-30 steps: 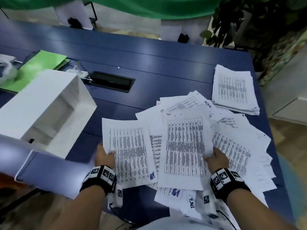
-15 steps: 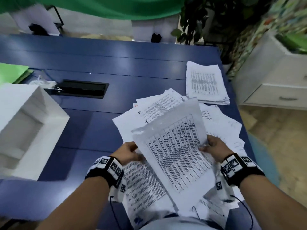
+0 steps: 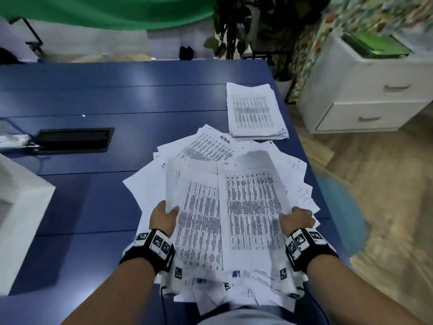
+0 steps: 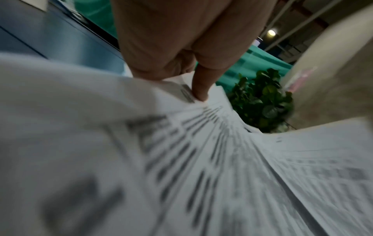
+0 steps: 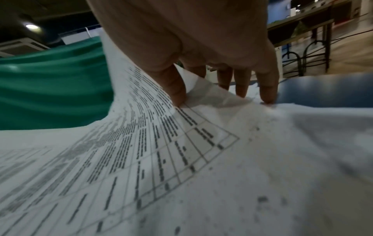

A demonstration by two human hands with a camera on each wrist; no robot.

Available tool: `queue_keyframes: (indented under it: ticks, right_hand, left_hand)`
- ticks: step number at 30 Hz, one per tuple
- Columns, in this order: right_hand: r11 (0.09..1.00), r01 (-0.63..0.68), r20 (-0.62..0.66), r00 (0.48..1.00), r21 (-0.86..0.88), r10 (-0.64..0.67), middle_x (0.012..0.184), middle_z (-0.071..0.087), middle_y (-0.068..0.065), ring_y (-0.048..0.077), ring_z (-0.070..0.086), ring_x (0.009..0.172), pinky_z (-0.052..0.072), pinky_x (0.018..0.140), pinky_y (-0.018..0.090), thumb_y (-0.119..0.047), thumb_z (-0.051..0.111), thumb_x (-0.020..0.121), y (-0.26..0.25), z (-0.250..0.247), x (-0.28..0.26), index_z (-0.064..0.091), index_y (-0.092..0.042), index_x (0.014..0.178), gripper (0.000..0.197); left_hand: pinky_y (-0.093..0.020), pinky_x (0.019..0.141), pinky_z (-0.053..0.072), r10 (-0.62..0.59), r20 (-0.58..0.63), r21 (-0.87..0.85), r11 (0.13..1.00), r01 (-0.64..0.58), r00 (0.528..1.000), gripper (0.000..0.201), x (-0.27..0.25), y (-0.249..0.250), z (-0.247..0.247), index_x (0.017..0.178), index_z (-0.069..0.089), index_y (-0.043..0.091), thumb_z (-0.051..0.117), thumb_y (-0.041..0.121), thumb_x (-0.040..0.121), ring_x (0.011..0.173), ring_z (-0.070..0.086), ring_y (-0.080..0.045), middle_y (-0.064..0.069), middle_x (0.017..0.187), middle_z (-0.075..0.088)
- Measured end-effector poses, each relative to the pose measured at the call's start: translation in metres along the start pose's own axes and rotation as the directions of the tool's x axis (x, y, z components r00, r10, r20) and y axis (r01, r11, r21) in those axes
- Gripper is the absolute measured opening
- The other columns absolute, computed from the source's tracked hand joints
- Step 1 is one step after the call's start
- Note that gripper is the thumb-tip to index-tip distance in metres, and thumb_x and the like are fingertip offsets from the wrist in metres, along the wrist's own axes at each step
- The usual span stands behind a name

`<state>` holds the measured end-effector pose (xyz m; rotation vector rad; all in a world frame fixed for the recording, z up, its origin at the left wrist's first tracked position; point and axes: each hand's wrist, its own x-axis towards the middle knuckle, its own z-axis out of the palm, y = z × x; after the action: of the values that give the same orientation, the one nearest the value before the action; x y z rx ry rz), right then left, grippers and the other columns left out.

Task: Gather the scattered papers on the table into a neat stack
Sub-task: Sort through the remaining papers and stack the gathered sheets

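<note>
Printed sheets [image 3: 234,207] with tables of text are lifted off the blue table [image 3: 117,99], held at their two side edges. My left hand [image 3: 164,215] pinches the left edge, thumb on top [image 4: 199,89]. My right hand [image 3: 296,218] pinches the right edge, thumb over the print [image 5: 173,89] and fingers behind. Under the lifted sheets lies a fan of loose papers [image 3: 206,146]. A tidy stack of papers [image 3: 254,111] sits at the table's far right corner.
A white box [image 3: 21,207] stands at the left of the table, and a black cable hatch [image 3: 72,140] is set in the tabletop beyond it. A white drawer cabinet [image 3: 365,95] and potted plant [image 3: 234,26] stand past the right edge.
Both hands have taken sheets from the left and middle of the pile, brought them together and lifted them. The view has swung to the right.
</note>
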<state>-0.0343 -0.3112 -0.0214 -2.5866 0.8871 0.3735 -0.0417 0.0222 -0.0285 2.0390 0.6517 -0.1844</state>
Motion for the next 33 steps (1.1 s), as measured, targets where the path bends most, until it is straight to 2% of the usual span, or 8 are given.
queue_keyframes:
  ticks: [6,11,15,18,20,22,27,33]
  right_hand:
    - [0.97,0.113,0.058,0.99,0.213,-0.128,0.107,0.051,0.015,0.024,0.05,0.082,0.041,0.073,0.027,-0.02,0.071,0.074,0.009,0.006,0.007,0.051,-0.011,0.086,0.025]
    - [0.846,0.118,0.145,0.964,0.52,-0.224,0.124,0.048,0.001,0.027,0.052,0.115,0.04,0.092,0.027,0.004,0.067,0.08,0.013,0.005,-0.006,0.03,-0.017,0.143,0.076]
    - [0.647,0.089,0.074,0.972,0.758,-0.221,0.147,0.025,-0.01,0.008,0.026,0.135,0.021,0.107,0.025,-0.007,0.072,0.082,0.021,0.003,0.0,0.011,-0.024,0.15,0.093]
    - [0.683,-0.019,0.15,0.98,0.73,-0.133,0.138,0.052,0.008,0.023,0.052,0.121,0.037,0.1,0.029,-0.013,0.07,0.084,0.031,0.001,0.012,0.038,-0.009,0.141,0.065]
    - [0.73,-0.026,0.16,0.98,0.683,-0.115,0.123,0.062,0.015,0.025,0.059,0.106,0.042,0.093,0.029,-0.012,0.069,0.085,0.034,0.002,0.015,0.053,-0.002,0.128,0.046]
    - [0.701,-0.061,0.171,0.981,0.71,-0.089,0.115,0.065,0.015,0.022,0.057,0.097,0.042,0.09,0.029,-0.009,0.068,0.086,0.04,0.003,0.016,0.057,0.0,0.123,0.04]
    - [0.613,-0.154,0.23,0.972,0.775,-0.047,0.125,0.059,0.011,0.025,0.055,0.107,0.038,0.095,0.028,-0.009,0.067,0.087,0.05,0.004,0.019,0.051,0.0,0.13,0.047]
    - [0.571,-0.199,0.229,0.973,0.797,0.019,0.126,0.059,0.016,0.031,0.056,0.115,0.039,0.091,0.028,-0.006,0.063,0.089,0.051,0.003,0.017,0.052,-0.001,0.128,0.041]
  left_hand:
    - [-0.041,0.092,0.049,0.016,0.093,0.162,0.986,-0.031,0.996,0.049,-0.025,0.034,0.063,0.124,0.047,0.007,0.061,0.037,0.088,0.109,0.057,-0.034,-0.015,0.12,0.057]
    - [-0.036,0.098,0.046,0.049,0.221,0.084,0.994,-0.069,0.974,0.06,-0.043,0.052,0.095,0.136,0.033,0.013,0.065,0.028,0.087,0.114,0.055,-0.027,-0.007,0.128,0.051]
    - [-0.031,0.105,0.038,0.061,0.39,0.126,0.985,-0.118,0.919,0.061,-0.044,0.052,0.105,0.147,0.02,0.01,0.052,0.018,0.095,0.125,0.049,-0.024,-0.009,0.143,0.045]
    - [-0.033,0.103,0.042,0.034,0.408,0.158,0.982,-0.107,0.912,0.053,-0.032,0.055,0.1,0.14,0.038,0.011,0.053,0.035,0.095,0.12,0.053,-0.024,-0.005,0.137,0.051]
    - [-0.034,0.09,0.049,0.109,0.217,0.199,0.968,-0.153,0.97,0.042,-0.016,0.061,0.089,0.119,0.053,0.013,0.057,0.043,0.091,0.102,0.06,-0.025,-0.005,0.112,0.063]
    - [-0.041,0.096,0.046,0.251,0.059,0.387,0.886,-0.254,0.966,0.048,0.006,0.065,0.076,0.12,0.053,0.015,0.061,0.048,0.086,0.116,0.05,-0.028,-0.009,0.121,0.057]
    - [-0.049,0.117,0.02,0.202,0.329,0.759,0.525,-0.385,0.923,0.1,0.041,0.047,0.066,0.153,0.007,0.019,0.043,0.076,0.078,0.147,0.007,-0.032,-0.005,0.161,0.001]
    - [-0.044,0.09,0.048,0.35,0.272,0.827,0.392,-0.404,0.896,0.048,0.037,0.046,0.073,0.135,0.035,0.023,0.046,0.043,0.093,0.12,0.046,-0.035,-0.009,0.136,0.044]
